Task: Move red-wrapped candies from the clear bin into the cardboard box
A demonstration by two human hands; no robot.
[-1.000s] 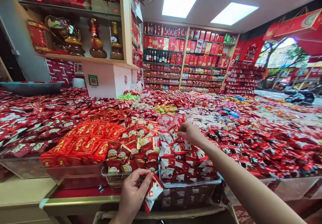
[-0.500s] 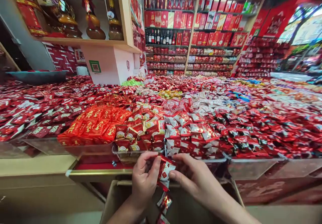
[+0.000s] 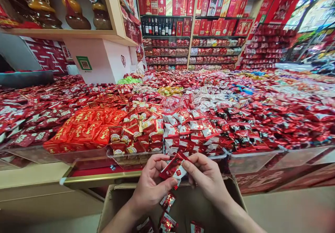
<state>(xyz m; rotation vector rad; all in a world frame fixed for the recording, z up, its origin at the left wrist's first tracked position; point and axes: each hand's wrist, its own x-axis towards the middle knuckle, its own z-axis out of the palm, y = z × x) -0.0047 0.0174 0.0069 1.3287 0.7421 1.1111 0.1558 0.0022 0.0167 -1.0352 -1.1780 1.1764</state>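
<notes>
Red foil nearly everywhere: the wide counter (image 3: pixel 104 177) runs from left to far right, heaped with wrapped sweets (image 3: pixel 261 117) in clear trays. Far back, wall shelves (image 3: pixel 193 23) hold red gift boxes and dark bottles; the print on them is too small to read. On the left, a wooden shelf (image 3: pixel 65 34) carries gourd-shaped bottles (image 3: pixel 74 14), and below it a white block shows a green-framed QR code sign (image 3: pixel 84 63) and a small red emblem. An orange-red pile of packets (image 3: pixel 83 131) with gold characters lies left of centre; I cannot make the characters out.

Nearest, below the counter edge, an open cardboard box (image 3: pixel 115 201) holds a few loose red packets (image 3: pixel 167 201).

Over that box both hands meet. The left hand (image 3: pixel 150 187) is curled, thumb and fingers pinching a red-and-white packet (image 3: pixel 175 167). The right hand (image 3: pixel 206 175) closes on the same packet from the right with its fingertips. It may be more than one packet pressed together; the foil hides that. The packet sits just in front of the near tray of matching red-and-white sweets (image 3: pixel 188 128).
</notes>
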